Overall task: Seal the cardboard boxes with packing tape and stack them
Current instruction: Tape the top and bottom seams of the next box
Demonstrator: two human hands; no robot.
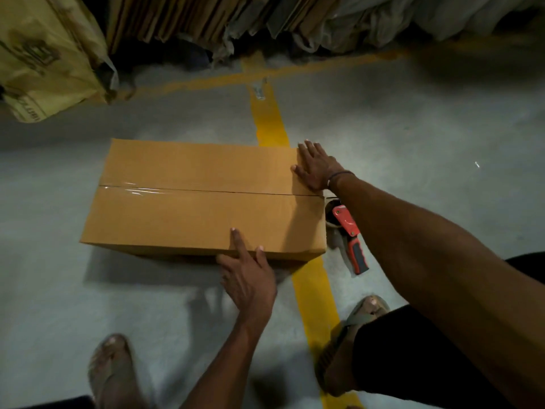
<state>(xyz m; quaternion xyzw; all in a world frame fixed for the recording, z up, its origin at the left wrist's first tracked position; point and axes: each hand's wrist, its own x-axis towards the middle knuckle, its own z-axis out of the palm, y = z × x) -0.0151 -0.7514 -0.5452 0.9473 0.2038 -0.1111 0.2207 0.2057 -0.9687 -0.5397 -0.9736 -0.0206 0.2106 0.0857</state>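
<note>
Box (191, 199) sits on the grey floor (427, 128), flaps down, straddling the yellow floor line (269, 122) that runs under its right end. Clear tape (138, 190) shines along the left part of the centre seam; further right the seam shows as a thin dark gap and I can't tell whether tape covers it.

My right hand (317, 169) lies flat on the top at the far right corner, fingers straight and spread, palm pressing down, gripping nothing. A dark band is on that wrist.

My left hand (247, 273) is at the near edge of the box, right of the middle. Index finger is stretched out flat on the top panel, the others reach the near edge, thumb side hangs below it. Fingers straight, nothing gripped.

Tape dispenser (349, 234), red with a grey and red handle, stands on the floor just beside the right end of the box, partly hidden under my right forearm. Neither hand touches it.

My feet in sandals are on the floor near me, one (112, 370) on the left, one (354, 329) on the right beside the yellow line.

Far side: flattened cardboard sheets (182, 19) leaning in a row, a yellowish printed bag (44, 54) at far left, pale plastic wrap (398, 22) to the right.
</note>
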